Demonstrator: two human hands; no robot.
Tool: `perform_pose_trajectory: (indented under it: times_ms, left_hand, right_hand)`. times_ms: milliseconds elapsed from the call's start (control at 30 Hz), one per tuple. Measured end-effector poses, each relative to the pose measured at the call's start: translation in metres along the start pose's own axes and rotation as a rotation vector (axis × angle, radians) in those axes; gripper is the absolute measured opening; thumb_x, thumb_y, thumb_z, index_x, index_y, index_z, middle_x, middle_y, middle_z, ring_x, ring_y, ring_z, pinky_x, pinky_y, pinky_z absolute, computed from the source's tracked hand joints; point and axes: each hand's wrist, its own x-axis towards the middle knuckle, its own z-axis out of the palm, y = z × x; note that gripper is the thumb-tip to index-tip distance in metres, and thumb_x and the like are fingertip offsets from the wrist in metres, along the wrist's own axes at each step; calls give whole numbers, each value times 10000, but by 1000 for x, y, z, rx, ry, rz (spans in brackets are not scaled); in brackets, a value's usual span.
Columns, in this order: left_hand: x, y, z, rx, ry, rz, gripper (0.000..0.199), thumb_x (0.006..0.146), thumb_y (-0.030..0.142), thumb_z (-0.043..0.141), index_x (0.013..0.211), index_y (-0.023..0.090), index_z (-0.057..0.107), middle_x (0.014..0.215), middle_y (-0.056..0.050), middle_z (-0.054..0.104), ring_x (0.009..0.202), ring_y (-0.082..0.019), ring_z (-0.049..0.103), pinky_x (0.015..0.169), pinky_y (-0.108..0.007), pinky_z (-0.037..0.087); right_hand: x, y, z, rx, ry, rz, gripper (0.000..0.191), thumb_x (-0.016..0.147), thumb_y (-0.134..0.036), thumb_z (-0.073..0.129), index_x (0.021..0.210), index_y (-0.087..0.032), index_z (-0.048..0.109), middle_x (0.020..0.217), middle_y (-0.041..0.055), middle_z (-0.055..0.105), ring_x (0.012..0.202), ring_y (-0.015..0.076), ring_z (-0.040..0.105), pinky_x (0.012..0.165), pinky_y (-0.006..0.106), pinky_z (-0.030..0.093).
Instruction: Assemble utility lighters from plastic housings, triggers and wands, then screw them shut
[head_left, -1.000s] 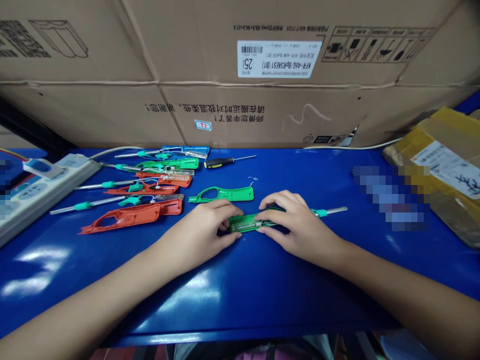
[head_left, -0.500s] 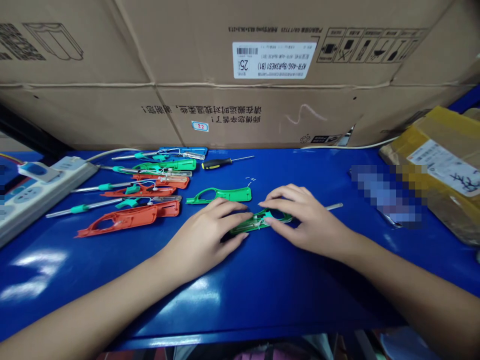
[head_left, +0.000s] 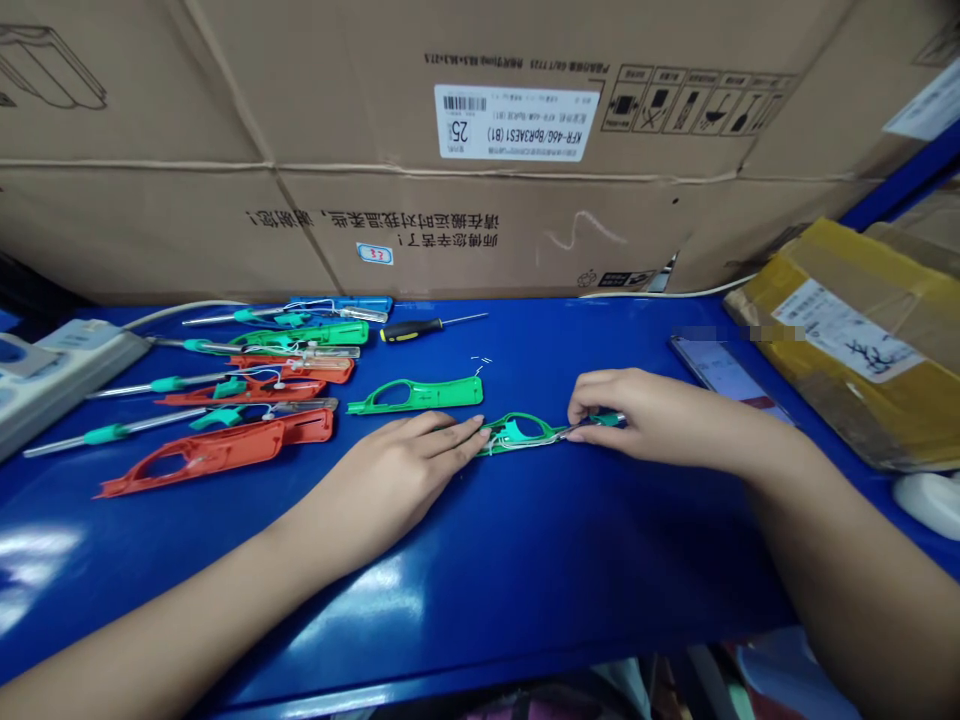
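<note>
A green long-nosed lighter lies on the blue table with its shell half off, showing a teal trigger and white wires inside. My left hand closes over its handle end, fingers together and hiding that end. At the opposite end my right hand pinches the lighter's front, where a teal collar and metal tube show beside the fingers. The exact grip point is partly hidden. A loose green shell half with a finger loop lies just behind my left hand.
Several opened lighters in orange, green and blue lie at the left, including an orange shell. A screwdriver rests behind. A white power strip is far left, a phone and taped box right. A large carton stands behind.
My right hand has moved from the trigger area to the lighter's front end and now pinches there. The left hand stays on the handle end. The camera view has shifted right.
</note>
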Motion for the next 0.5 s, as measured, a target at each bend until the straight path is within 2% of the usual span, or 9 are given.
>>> perform_pose_trajectory:
  times_ms: [233, 500]
  left_hand:
    - [1, -2, 1, 8, 50, 30, 385, 1020, 145, 438, 1363, 105, 608, 1383, -85, 646, 1189, -260, 654, 977, -417, 602]
    - [2, -1, 0, -16, 61, 20, 389, 1024, 130, 415, 1355, 94, 615, 1364, -86, 660, 1165, -256, 650, 946, -415, 610]
  right_hand:
    - [4, -1, 3, -30, 9, 77, 66, 915, -261, 625, 885, -212, 658, 907, 28, 703, 799, 181, 606, 684, 284, 387]
    - [8, -2, 5, -99, 43, -34, 137, 920, -186, 619, 785, -201, 640, 885, 15, 687, 839, 171, 615, 721, 280, 379]
